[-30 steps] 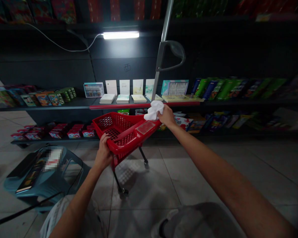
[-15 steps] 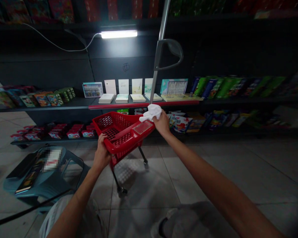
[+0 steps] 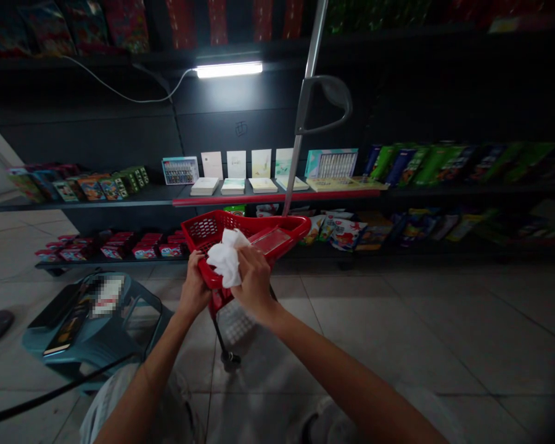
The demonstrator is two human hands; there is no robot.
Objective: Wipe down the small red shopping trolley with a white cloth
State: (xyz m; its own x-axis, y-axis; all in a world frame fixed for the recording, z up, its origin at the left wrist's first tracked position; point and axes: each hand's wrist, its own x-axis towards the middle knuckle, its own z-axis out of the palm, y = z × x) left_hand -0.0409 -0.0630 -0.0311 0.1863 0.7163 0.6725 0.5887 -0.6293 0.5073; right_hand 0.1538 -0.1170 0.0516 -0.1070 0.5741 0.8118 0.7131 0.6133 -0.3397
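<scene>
A small red plastic shopping trolley (image 3: pixel 282 226) stands tilted on the tiled floor in front of me, its silver pull handle (image 3: pixel 322 105) rising to the top of the view. My left hand (image 3: pixel 195 288) is closed on the basket's near rim. My right hand (image 3: pixel 254 280) is closed on a crumpled white cloth (image 3: pixel 226 259) and presses it on the near rim of the basket, close beside the left hand. The trolley's wheels (image 3: pixel 231 357) rest on the floor below.
A teal plastic stool (image 3: pixel 134 320) holding a dark flat object stands at the lower left. Dark shelves (image 3: pixel 120 198) with boxes, cards and packets run along the back under a strip light (image 3: pixel 229 69). A black cable (image 3: pixel 50 394) crosses the lower left. My knees show at the bottom.
My right hand has brought the white cloth from the far right rim of the basket back to the near rim, beside my left hand. The left hand has kept its grip.
</scene>
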